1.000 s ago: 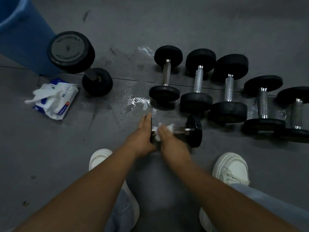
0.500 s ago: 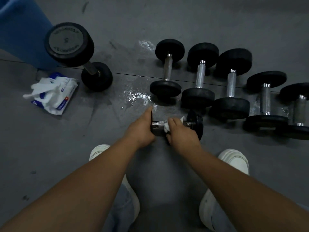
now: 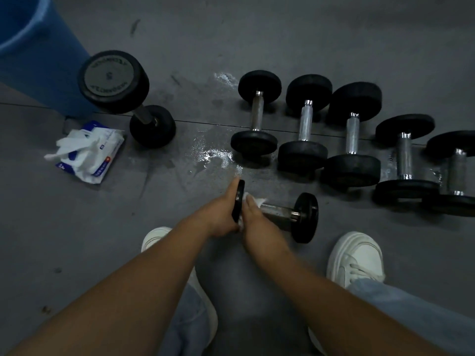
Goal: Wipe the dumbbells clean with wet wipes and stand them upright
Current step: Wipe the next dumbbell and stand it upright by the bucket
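At six o'clock on the dim grey floor [image 3: 77,227], the small dumbbell [image 3: 282,210] lies on its side. My left hand [image 3: 221,217] has its grip clamped on the nine o'clock head and my right hand [image 3: 254,222] has its grip closed round the wet wipe [image 3: 253,201] on the steel handle, so I judge wiping is in hand. The next move calls for sweeping the wipe toward the other head, then tipping the weight upright; five more dumbbells [image 3: 305,119] lie at two o'clock beside a wet patch [image 3: 213,155].

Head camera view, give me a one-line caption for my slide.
Left hand holds a small dumbbell by one plate while the right hand presses a wipe round its handle.
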`<action>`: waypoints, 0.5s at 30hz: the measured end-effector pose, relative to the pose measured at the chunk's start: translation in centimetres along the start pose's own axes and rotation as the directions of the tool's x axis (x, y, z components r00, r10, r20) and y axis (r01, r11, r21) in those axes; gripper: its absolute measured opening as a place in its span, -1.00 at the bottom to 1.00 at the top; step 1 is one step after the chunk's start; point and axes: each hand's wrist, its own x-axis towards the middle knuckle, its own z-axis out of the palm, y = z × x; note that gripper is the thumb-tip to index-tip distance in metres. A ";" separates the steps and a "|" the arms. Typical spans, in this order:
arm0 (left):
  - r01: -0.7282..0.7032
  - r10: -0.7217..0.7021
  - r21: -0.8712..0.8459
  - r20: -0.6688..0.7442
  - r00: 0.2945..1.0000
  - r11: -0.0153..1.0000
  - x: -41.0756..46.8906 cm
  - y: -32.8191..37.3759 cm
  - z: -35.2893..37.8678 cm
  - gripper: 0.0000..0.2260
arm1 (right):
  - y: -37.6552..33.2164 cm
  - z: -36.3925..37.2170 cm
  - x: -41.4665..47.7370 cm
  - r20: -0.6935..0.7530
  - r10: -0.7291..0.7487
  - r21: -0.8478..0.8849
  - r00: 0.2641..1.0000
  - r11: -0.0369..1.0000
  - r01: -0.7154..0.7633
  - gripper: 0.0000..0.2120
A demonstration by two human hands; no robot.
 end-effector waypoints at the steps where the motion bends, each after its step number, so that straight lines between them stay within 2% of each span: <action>1: -0.004 0.004 0.020 0.006 1.000 1.000 -0.3 -0.1 0.4 0.05 | 0.3 -0.2 0.2 -0.033 0.049 0.035 0.998 0.998 -0.048 -0.53; 3: -0.005 0.006 0.026 -0.028 1.000 1.000 -0.4 -0.2 0.8 0.05 | 1.2 -0.7 0.3 -0.124 0.170 0.053 0.978 0.985 -0.164 -0.60; 4: -0.006 0.007 0.031 -0.032 0.999 1.000 -0.2 -0.3 0.8 0.05 | 1.0 -0.7 0.2 -0.131 0.182 0.025 0.975 0.983 -0.180 -0.56; 7: 0.007 -0.007 0.026 -0.030 1.000 1.000 0.4 -0.2 0.4 0.05 | -0.6 0.0 -1.4 -0.033 0.062 0.013 0.998 0.998 -0.061 -0.47; 8: 0.012 -0.011 0.030 -0.033 0.999 0.999 0.5 -0.3 0.4 0.05 | -0.5 0.0 -1.3 -0.023 0.063 -0.016 0.998 0.998 -0.064 -0.47; 11: 0.025 -0.023 0.037 -0.062 0.998 0.999 0.8 -0.3 0.2 0.01 | 1.1 -0.8 -0.3 -0.112 0.275 -0.018 0.955 0.960 -0.278 -0.46; 12: 0.031 -0.029 0.030 -0.069 0.997 0.999 1.0 -0.3 0.0 0.02 | 0.8 -0.9 -0.5 -0.115 0.266 -0.034 0.957 0.962 -0.271 -0.43; 15: 0.067 -0.071 -0.070 -0.058 0.996 0.995 1.3 -0.1 -0.4 0.02 | 0.3 -0.3 -1.6 -0.009 0.104 -0.149 0.994 0.983 -0.105 -0.43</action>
